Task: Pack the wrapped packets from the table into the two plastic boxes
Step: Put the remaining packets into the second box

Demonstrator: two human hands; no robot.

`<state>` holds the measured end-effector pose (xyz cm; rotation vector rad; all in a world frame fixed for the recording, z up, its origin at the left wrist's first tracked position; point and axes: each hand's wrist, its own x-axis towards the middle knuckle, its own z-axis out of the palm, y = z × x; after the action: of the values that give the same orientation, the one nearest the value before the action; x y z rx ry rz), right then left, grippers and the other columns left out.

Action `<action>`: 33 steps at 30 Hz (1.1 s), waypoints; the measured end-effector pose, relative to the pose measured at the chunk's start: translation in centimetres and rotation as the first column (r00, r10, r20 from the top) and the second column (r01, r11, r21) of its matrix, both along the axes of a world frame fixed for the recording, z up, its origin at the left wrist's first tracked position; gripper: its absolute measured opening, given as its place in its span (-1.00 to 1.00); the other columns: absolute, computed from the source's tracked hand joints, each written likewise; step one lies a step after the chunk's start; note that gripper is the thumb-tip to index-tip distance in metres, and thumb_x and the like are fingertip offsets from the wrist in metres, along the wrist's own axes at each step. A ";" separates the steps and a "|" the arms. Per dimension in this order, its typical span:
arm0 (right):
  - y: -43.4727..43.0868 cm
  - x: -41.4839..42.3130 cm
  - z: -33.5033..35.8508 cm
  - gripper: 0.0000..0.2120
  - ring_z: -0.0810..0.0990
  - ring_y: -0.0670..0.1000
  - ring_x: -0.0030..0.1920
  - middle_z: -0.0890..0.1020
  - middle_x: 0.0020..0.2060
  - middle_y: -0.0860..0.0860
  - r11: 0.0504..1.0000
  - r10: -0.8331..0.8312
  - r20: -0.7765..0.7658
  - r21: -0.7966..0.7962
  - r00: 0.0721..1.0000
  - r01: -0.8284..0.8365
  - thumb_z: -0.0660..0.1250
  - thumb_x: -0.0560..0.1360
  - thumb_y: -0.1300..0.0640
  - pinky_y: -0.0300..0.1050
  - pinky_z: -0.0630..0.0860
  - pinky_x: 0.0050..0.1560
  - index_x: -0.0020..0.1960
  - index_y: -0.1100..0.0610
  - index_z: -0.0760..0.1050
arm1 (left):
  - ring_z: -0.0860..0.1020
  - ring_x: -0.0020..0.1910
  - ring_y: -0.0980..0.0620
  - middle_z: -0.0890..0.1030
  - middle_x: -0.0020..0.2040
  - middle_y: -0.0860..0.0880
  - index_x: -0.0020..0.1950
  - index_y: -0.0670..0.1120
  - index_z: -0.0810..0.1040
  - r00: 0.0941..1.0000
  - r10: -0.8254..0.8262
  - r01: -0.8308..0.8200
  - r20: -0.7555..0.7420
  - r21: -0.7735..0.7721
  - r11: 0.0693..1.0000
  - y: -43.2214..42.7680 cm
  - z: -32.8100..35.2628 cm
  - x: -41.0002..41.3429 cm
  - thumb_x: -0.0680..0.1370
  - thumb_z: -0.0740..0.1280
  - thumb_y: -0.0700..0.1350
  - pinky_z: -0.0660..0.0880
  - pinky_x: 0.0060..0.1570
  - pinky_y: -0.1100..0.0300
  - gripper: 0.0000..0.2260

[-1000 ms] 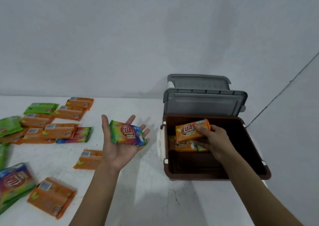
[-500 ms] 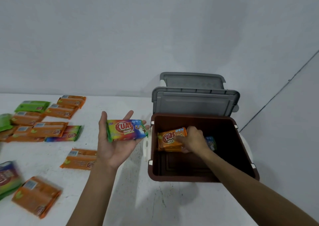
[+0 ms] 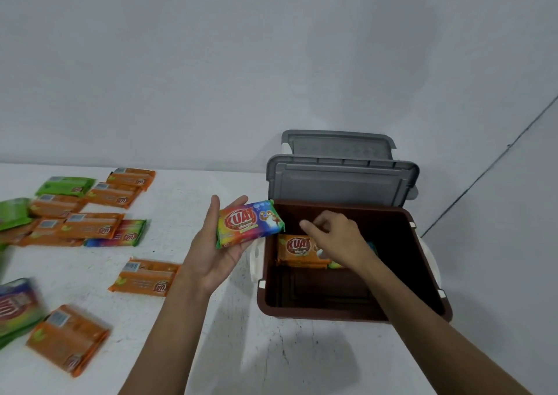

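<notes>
Many loose packets (image 3: 90,225), mostly orange with a few green and rainbow ones, lie scattered on the left of the white table (image 3: 211,349), so I judge the packing far from finished.

Right of them, my left hand (image 3: 217,252) is palm up, fingers and thumb nearly straight. A rainbow packet (image 3: 249,224) lies across the fingers, cradled and not gripped. That is the risk I see: tilting the hand could slide the packet onto the table or the rim of the brown box (image 3: 356,313) just to its right.

Inside the box, an orange packet (image 3: 299,248) lies at the far left of the floor. My right hand (image 3: 335,234) hovers above it, fingers loosely bent, holding nothing. A clumsy reach for the rainbow packet could knock it loose.

A grey lid (image 3: 341,180) stands open behind the box.
</notes>
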<state>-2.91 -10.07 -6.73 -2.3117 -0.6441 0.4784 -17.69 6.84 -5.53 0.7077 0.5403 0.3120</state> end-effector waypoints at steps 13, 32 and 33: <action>-0.8 -1.7 2.1 -0.82 0.55 -0.07 -0.32 0.66 -0.11 0.13 0.834 0.128 -0.684 0.466 0.719 0.295 0.44 0.50 0.13 -0.25 0.51 -0.33 0.01 0.19 0.51 | 0.67 -0.13 0.16 0.68 -0.16 0.11 0.06 0.08 0.60 0.981 0.119 0.031 -0.152 0.731 0.681 -2.9 -0.2 3.0 0.48 0.20 0.20 0.57 -0.26 0.34 -0.68; -7.7 4.1 -2.0 -0.71 0.70 0.06 -0.23 0.61 0.05 0.13 0.875 -0.423 -0.317 0.100 0.849 0.473 0.34 0.58 0.11 -0.03 0.68 -0.21 0.24 0.14 0.36 | 0.43 0.18 0.16 0.44 0.33 0.02 0.15 -0.03 0.61 0.940 0.260 0.202 -0.221 0.974 0.098 -2.3 -5.1 5.0 0.61 0.25 -0.15 0.30 0.07 0.46 -0.81; -7.6 4.1 -2.4 -0.70 0.69 0.04 -0.22 0.60 0.07 0.12 0.875 -0.439 -0.294 0.077 0.849 0.479 0.33 0.58 0.12 -0.07 0.68 -0.25 0.25 0.15 0.36 | 0.43 0.20 0.15 0.44 0.34 0.01 0.15 -0.03 0.61 0.940 0.262 0.202 -0.221 0.975 0.098 -2.3 -5.1 5.0 0.61 0.25 -0.15 0.34 0.10 0.38 -0.81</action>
<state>1.17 -17.64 -9.14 -2.1100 0.0189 0.4817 -12.70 4.50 -10.67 2.2220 0.6366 0.6243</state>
